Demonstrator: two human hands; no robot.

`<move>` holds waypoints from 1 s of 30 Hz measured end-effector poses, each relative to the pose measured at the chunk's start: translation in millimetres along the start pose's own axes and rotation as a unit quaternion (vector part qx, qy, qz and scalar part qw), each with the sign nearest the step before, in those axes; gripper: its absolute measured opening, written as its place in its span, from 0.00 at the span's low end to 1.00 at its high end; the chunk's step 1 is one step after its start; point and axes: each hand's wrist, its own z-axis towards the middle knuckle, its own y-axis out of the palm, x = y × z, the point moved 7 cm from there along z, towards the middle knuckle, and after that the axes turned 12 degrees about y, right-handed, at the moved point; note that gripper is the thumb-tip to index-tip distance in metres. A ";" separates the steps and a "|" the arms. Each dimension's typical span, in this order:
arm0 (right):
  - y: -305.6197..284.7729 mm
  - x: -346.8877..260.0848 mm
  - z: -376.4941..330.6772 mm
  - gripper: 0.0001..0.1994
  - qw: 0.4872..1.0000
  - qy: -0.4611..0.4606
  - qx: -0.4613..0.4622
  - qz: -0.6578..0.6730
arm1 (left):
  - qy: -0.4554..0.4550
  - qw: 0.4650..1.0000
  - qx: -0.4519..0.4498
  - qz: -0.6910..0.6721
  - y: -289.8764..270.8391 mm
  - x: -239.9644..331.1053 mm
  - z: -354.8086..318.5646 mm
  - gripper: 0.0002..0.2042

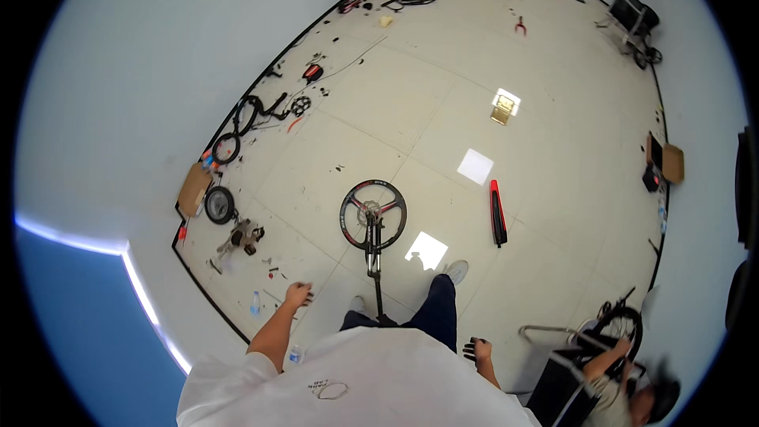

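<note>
My left hand (299,295) hangs out to the left, its fingers loosely bent and nothing seen in them. Low on the right, my right hand (478,349) has dark-looking fingers that seem to be apart; I see no object in it. Between my legs stands a front fork (371,259), its stem reaching back toward my body. At its far end is a black spoked wheel (401,229) with red marks and a disc rotor (368,212). Neither hand touches the wheel. A long red and black bar-shaped part (497,213) lies on the floor to the right.
Bicycle parts line the left wall, among them a small wheel (220,205), a tyre (226,148) and a cardboard box (194,190). A water bottle (255,304) is near my left arm. At lower right another person works beside a chair (563,391) and a wheel (632,324).
</note>
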 end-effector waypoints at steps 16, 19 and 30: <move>-150.3 -508.4 -11.3 0.15 0.974 -0.165 0.033 -0.152 | -0.308 0.880 0.222 -0.287 263.3 -65.4 -304.6 0.12; -140.0 -513.8 9.4 0.15 0.984 -0.117 0.018 -0.133 | -0.364 0.919 0.116 -0.099 249.1 -102.8 -293.1 0.12; -153.5 -608.5 28.6 0.11 0.991 -0.065 0.111 0.025 | -0.014 0.967 -0.105 0.231 191.5 248.0 222.4 0.20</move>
